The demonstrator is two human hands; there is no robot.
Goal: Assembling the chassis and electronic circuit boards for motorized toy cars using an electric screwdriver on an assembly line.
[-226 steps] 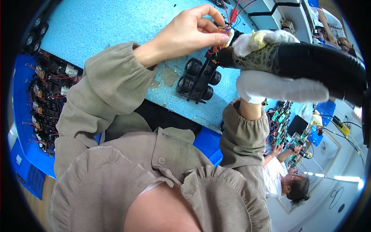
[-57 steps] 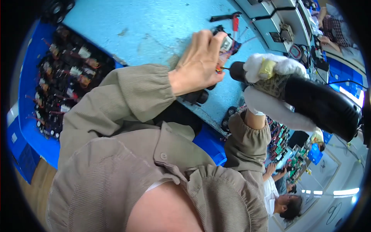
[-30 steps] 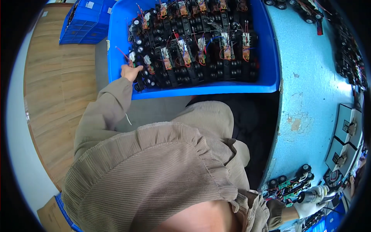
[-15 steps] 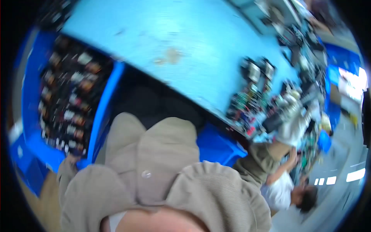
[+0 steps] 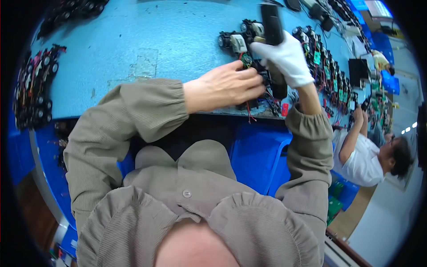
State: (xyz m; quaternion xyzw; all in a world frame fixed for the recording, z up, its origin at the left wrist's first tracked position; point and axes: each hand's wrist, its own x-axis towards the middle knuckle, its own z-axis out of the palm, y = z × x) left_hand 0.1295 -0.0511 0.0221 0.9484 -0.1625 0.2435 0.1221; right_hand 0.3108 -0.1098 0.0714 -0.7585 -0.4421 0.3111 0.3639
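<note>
My bare left hand [image 5: 229, 86] reaches over the near side of the blue table, fingers curled over a small toy car chassis [image 5: 247, 60] with black wheels, a pale motor housing and red wires. My palm and fingers hide part of it. In a white glove, my right hand [image 5: 289, 60] is wrapped round a black electric screwdriver [image 5: 272, 26], held upright just right of the left hand. The tool is slightly blurred, and its tip is hard to make out. A second chassis [image 5: 253, 29] sits right behind the first one.
Rows of chassis with green circuit boards [image 5: 327, 66] line the table's right side. More chassis stand at the left [image 5: 38, 86] and far left [image 5: 73, 13]. Blue bins [image 5: 255, 155] are below the table edge. A person in a white shirt [image 5: 362, 158] works at the right.
My left hand has left the blue bin at the left and come onto the chassis. My right hand now grips the screwdriver. The view has turned toward the right side of the table.
</note>
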